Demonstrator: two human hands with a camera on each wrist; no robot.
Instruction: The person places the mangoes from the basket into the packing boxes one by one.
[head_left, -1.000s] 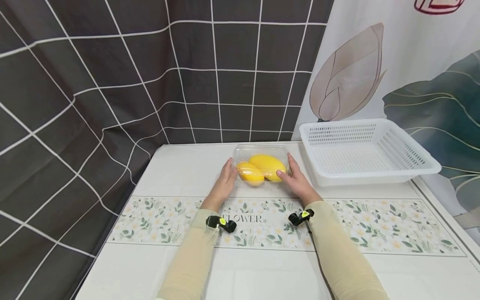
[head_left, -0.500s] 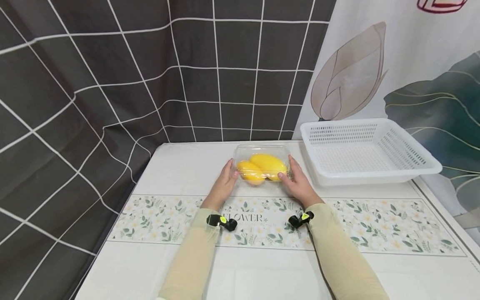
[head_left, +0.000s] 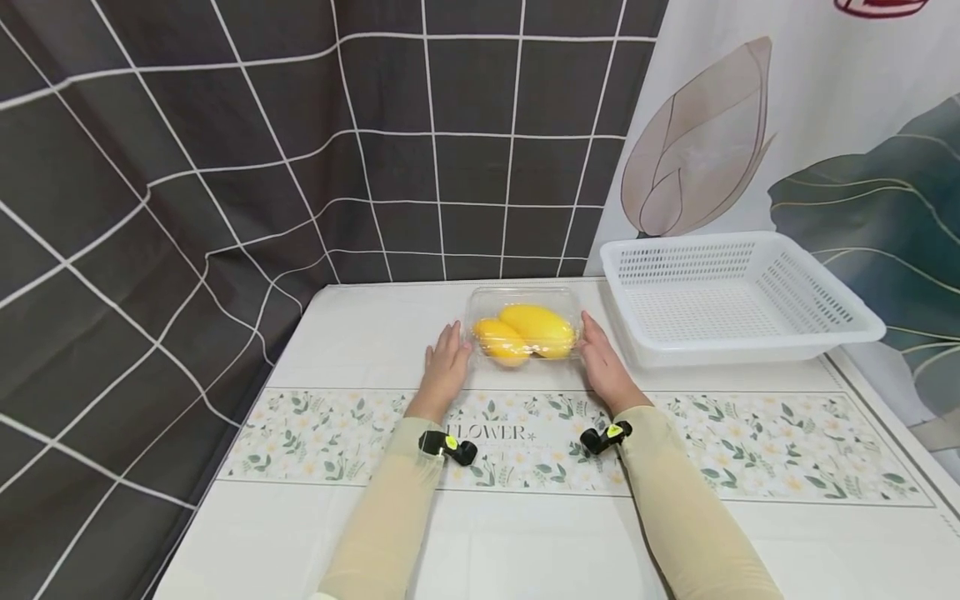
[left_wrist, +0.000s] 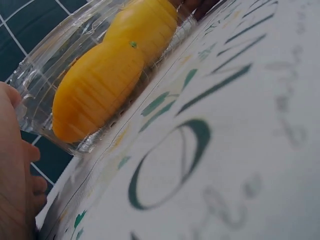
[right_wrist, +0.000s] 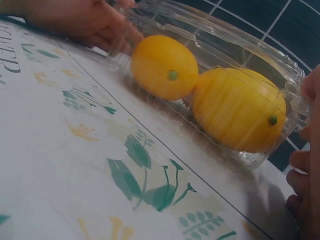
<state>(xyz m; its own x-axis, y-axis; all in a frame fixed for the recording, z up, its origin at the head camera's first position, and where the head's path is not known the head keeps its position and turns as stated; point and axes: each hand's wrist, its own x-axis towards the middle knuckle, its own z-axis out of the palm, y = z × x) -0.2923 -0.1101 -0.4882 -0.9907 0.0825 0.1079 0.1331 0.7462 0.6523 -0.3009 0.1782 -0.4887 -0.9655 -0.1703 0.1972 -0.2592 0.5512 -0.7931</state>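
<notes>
A clear plastic clamshell box (head_left: 486, 304) stands on the table towards the back, in the middle of the head view. Inside are two yellow mangoes, a longer one (head_left: 542, 327) behind and to the right of a smaller one (head_left: 499, 337). My left hand (head_left: 446, 372) lies by the box's left side, fingers fairly straight and pointing away. Along the right side is my right hand (head_left: 604, 367), fingers extended. In the right wrist view, fingertips (right_wrist: 306, 95) of that hand are right at the box's edge, and small green stem ends show on both mangoes.
A white perforated plastic basket (head_left: 757, 343) stands at the back right, close to the right hand. A floral printed band (head_left: 315, 437) crosses the white tablecloth (head_left: 525, 542). Behind the table hangs a dark curtain (head_left: 472, 167) with white grid lines.
My right thumb has come off the box's front, and the right fingers now lie along its side. The left hand has loosened and shifted slightly outward. The box has stayed nearly in place.
</notes>
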